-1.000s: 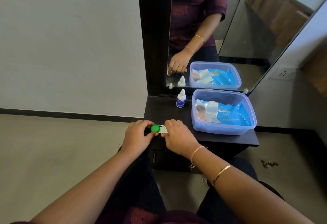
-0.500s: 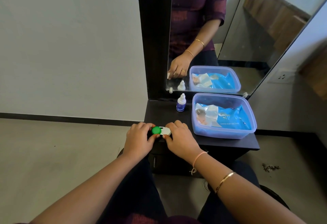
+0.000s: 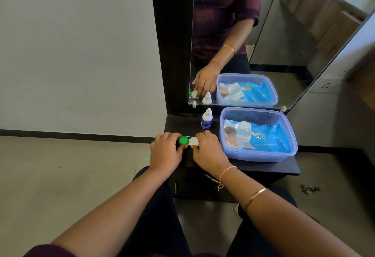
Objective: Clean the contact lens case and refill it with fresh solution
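A contact lens case (image 3: 188, 141) with a green cap on its left well and a white cap on its right lies on the dark table (image 3: 263, 168) near the front left corner. My left hand (image 3: 165, 151) has its fingers and thumb around the green cap. My right hand (image 3: 209, 151) pinches the white-capped end. Both caps sit on the case. A small solution bottle (image 3: 207, 119) with a white cap and blue label stands upright behind the case, close to the mirror.
A clear plastic tub (image 3: 257, 155) holding a blue wipes pack stands on the table's right half. A mirror (image 3: 263, 33) in a dark frame rises behind the table. A drawer handle (image 3: 211, 178) shows under the table edge. Grey floor lies to the left.
The view has shifted slightly and the white cap shows more between my hands. Both hands stay on the case in the same spot.
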